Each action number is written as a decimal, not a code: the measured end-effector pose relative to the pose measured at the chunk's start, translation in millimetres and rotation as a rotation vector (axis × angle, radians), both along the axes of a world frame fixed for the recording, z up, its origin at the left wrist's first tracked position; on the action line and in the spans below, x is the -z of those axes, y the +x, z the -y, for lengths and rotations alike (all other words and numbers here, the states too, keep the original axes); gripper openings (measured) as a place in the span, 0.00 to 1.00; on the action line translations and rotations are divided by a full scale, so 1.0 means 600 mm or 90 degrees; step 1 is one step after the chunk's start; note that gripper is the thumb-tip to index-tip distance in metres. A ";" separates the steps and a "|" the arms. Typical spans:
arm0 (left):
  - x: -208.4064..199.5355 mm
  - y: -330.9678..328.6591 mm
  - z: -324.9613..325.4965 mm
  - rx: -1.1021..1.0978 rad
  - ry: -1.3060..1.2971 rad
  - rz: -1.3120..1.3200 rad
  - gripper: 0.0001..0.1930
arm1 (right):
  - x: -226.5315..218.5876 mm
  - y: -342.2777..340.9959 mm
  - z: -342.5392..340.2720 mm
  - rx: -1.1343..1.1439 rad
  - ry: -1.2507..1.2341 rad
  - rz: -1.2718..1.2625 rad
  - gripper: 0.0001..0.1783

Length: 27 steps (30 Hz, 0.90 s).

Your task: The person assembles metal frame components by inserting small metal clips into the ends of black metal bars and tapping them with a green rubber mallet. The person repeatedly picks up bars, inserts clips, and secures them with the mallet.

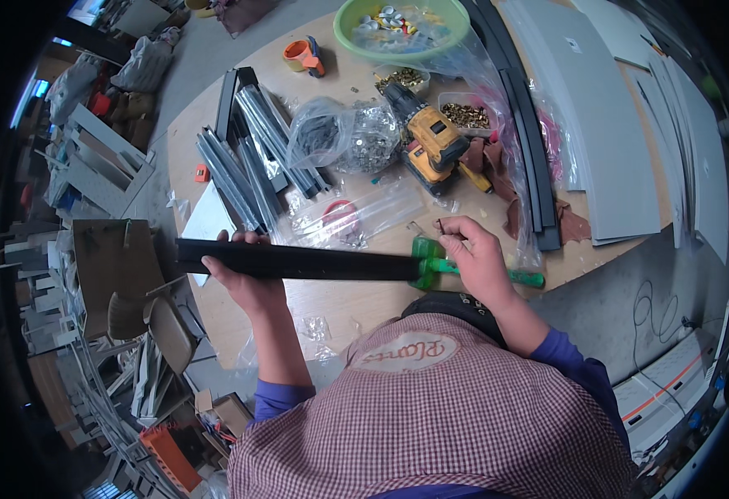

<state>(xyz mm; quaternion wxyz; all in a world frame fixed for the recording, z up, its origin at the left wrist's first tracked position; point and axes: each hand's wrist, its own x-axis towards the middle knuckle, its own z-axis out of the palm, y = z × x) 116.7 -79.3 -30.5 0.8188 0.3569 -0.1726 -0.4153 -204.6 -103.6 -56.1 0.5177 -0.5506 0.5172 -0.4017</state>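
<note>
A long black profile strip (331, 263) lies level across the front of me, above the table. My left hand (252, 279) is closed round its left end, with the thumb on the near side and the fingers on the far side. The strip's right end reaches a green-headed mallet (426, 247), whose green handle runs right, beneath my right hand. My right hand (479, 259) is held above that handle with thumb and forefinger pinched. Something small and dark seems to be at the fingertips, too small to name.
Beyond the strip are a yellow cordless drill (435, 137), bags of small metal parts (371, 137), grey metal profiles (269, 133) and a tape dispenser (302, 56). A green basin (348, 37) stands at the back. Grey panels (597, 125) and dark strips (531, 158) lie right.
</note>
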 end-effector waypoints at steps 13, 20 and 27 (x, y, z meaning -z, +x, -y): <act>0.247 0.000 -0.103 -0.162 0.343 -0.445 0.30 | 0.070 0.035 -0.021 0.077 0.185 0.234 0.06; 0.238 -0.059 -0.152 0.207 0.604 -0.422 0.29 | 0.060 0.047 -0.038 0.009 0.088 0.118 0.07; 0.056 -0.171 -0.116 0.312 0.322 0.950 0.20 | 0.056 0.053 -0.042 0.021 0.108 0.110 0.06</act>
